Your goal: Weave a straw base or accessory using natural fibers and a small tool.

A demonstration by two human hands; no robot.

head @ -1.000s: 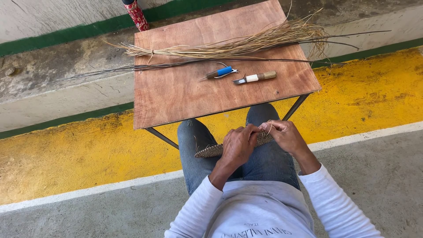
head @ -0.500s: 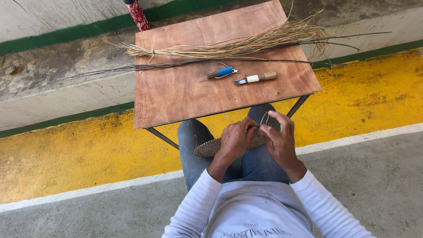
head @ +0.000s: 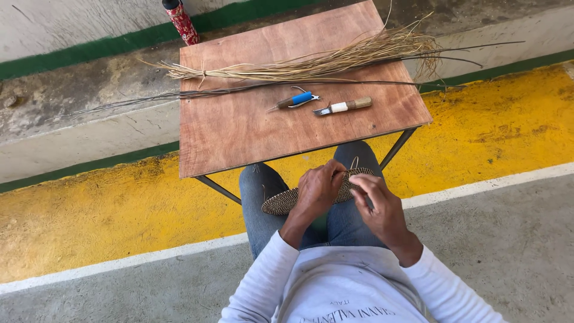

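Hands (head: 350,200) have lowered, gripping woven disc (head: 287,200).

White long-sleeved top with dark printed lettering; blue jeans; bare hands (head: 350,197)

Over the lap, the left hand (head: 317,190) closes its grip on a flat coiled woven piece (head: 287,201), with the right hand (head: 379,203) pinching its edge at three o'clock. At twelve o'clock, the wooden surface (head: 239,131) carries a straw bundle (head: 311,63), a blue-handled tool (head: 297,100) and a wooden-handled knife (head: 347,106).
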